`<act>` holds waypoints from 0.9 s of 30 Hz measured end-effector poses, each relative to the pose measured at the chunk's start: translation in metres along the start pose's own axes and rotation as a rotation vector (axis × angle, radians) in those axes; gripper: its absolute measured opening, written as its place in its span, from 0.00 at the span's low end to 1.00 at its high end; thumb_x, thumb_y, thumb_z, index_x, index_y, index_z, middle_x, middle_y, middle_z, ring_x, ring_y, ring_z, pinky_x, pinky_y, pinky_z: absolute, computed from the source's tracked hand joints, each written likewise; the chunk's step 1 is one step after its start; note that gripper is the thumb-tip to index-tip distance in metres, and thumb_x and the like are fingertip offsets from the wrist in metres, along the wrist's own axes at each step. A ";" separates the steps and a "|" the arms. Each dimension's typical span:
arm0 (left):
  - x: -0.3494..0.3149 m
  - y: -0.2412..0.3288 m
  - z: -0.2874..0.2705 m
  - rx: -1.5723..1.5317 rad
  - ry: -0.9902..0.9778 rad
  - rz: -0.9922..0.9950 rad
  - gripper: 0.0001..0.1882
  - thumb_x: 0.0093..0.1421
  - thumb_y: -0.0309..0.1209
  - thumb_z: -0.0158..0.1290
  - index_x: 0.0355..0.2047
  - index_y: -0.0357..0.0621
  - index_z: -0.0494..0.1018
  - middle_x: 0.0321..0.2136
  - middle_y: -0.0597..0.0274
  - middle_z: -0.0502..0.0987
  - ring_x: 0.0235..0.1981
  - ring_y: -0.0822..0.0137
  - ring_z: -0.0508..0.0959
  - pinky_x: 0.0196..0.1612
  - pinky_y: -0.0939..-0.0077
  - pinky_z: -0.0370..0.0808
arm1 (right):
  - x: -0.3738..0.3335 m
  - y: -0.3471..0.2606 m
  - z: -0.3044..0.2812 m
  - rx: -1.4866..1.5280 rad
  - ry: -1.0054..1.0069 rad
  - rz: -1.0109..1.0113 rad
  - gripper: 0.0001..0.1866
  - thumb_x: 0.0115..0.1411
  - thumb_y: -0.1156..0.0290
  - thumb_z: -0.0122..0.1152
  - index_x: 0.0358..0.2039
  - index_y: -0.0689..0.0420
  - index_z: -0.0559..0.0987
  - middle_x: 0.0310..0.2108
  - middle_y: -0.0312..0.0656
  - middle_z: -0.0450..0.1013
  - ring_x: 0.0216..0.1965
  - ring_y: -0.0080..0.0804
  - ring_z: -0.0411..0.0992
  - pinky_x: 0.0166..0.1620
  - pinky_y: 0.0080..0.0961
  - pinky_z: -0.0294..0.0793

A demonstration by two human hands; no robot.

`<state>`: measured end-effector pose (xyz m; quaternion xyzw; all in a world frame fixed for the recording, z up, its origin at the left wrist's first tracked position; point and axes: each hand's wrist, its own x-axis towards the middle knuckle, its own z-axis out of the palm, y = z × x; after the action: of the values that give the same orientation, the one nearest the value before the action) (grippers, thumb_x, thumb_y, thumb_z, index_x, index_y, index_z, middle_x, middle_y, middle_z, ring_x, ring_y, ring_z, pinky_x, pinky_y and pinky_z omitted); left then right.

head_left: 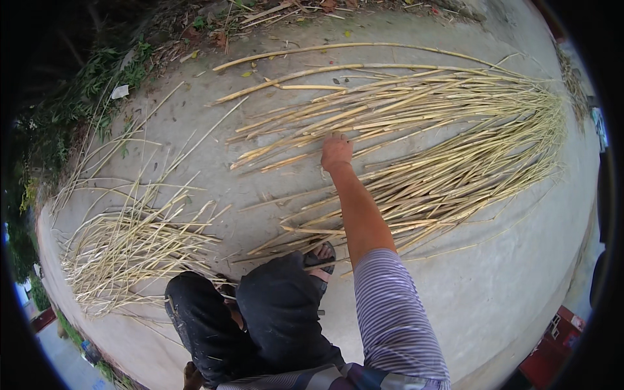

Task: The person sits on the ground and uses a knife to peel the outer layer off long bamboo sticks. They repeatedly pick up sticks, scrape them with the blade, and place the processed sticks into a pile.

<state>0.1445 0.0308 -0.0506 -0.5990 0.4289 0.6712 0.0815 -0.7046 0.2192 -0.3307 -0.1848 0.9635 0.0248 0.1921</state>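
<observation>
My right hand (337, 153) reaches out over the ends of long, dry, straw-coloured stalks (403, 101) spread on the concrete. Its fingers are curled down at the near edge of this upper bundle, closed around a stalk, though the fingertips are partly hidden. Below my forearm lies a second bundle of stalks (442, 182), fanned toward me and drawn together at the far right. At the bottom edge, beside my knee, a small dark part of my left hand (193, 377) shows; its fingers cannot be made out.
A tangled heap of shorter, paler stalks (136, 253) lies at the left. My sandalled foot (320, 260) stands by the lower bundle's ends. Green plants (78, 97) and dry litter border the concrete (520, 260) at the far left. A dark red object (552, 348) is at the lower right.
</observation>
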 end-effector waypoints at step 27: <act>0.065 0.132 0.048 0.477 0.450 0.370 0.10 0.61 0.31 0.50 0.25 0.46 0.60 0.15 0.66 0.66 0.13 0.75 0.66 0.15 0.78 0.65 | -0.182 0.029 -0.166 0.238 0.544 -0.799 0.17 0.50 0.63 0.62 0.38 0.58 0.76 0.26 0.41 0.69 0.33 0.40 0.72 0.37 0.35 0.71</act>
<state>0.0094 -0.0445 -0.0486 -0.6078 0.6816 0.4074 -0.0001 -0.6190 0.2893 -0.1091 -0.5160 0.8289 -0.2099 -0.0520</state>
